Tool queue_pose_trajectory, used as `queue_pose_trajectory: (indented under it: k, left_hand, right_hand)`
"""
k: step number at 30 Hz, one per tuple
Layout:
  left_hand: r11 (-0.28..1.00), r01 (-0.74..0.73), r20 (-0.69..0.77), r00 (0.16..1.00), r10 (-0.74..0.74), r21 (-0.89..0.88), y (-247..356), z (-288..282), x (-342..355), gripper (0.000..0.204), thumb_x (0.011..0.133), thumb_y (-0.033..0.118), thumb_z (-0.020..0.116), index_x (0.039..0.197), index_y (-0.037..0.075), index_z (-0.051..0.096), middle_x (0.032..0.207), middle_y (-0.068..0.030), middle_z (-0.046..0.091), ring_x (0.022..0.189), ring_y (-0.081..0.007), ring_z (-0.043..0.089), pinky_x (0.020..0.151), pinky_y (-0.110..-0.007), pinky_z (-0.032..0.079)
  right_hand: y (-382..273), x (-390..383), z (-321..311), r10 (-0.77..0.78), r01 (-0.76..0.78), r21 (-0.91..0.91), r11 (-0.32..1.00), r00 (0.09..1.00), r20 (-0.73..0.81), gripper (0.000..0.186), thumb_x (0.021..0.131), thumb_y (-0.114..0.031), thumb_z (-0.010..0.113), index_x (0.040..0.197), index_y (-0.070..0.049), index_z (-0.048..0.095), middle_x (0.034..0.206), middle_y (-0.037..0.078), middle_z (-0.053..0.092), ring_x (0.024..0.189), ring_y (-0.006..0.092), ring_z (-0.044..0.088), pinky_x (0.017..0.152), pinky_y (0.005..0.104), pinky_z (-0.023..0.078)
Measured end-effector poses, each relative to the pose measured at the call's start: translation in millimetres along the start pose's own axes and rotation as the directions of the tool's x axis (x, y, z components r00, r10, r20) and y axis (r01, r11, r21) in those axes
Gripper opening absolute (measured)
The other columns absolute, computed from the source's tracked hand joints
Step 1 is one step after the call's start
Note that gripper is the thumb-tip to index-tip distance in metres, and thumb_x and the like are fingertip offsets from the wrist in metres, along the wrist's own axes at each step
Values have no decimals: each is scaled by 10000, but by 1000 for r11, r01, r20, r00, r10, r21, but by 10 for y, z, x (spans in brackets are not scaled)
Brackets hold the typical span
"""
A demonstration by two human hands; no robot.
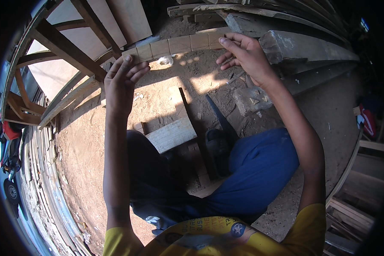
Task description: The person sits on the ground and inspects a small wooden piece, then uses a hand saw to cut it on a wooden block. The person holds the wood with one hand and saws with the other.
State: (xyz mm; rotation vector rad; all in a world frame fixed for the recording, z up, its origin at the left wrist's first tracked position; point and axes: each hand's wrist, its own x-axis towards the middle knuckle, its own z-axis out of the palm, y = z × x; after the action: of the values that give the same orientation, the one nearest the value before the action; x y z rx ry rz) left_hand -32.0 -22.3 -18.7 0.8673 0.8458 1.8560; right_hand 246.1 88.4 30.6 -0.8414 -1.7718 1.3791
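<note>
toward twelve o'clock, a wooden strip point(179, 45) is pinched at both ends: by the left hand point(122, 79) at ten, fingers half curled, and the right hand point(246, 55) at one, spare fingers loosely open. flexing might snap it at a dark cross-line point(168, 46); such slight pinches might slip.

Left hand point(121, 83), right hand point(248, 55) pinching opposite ends of cross-lined wooden strip point(179, 44) above sandy ground point(87, 147).
</note>
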Motion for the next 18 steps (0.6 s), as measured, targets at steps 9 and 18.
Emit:
queue_pose_trajectory:
  k: [9,18]
  left_hand:
    - [999,41,29,999,-41,16,34,6,-10,214,948,158,516,1040,-29,562,895,-148,648,840,-262,680,771,-369,563]
    - [991,96,9,995,-98,96,61,15,-12,238,959,241,490,975,13,558,862,-128,648,793,-239,677,736,-352,536]
  right_hand:
    - [19,6,-6,48,-48,8,999,999,-18,354,938,-227,564,1136,66,540,919,149,629,688,148,640,593,272,553]
    - [20,6,-12,44,-44,8,999,999,8,355,945,-231,551,1128,73,539,905,150,627,696,146,635,603,276,552]
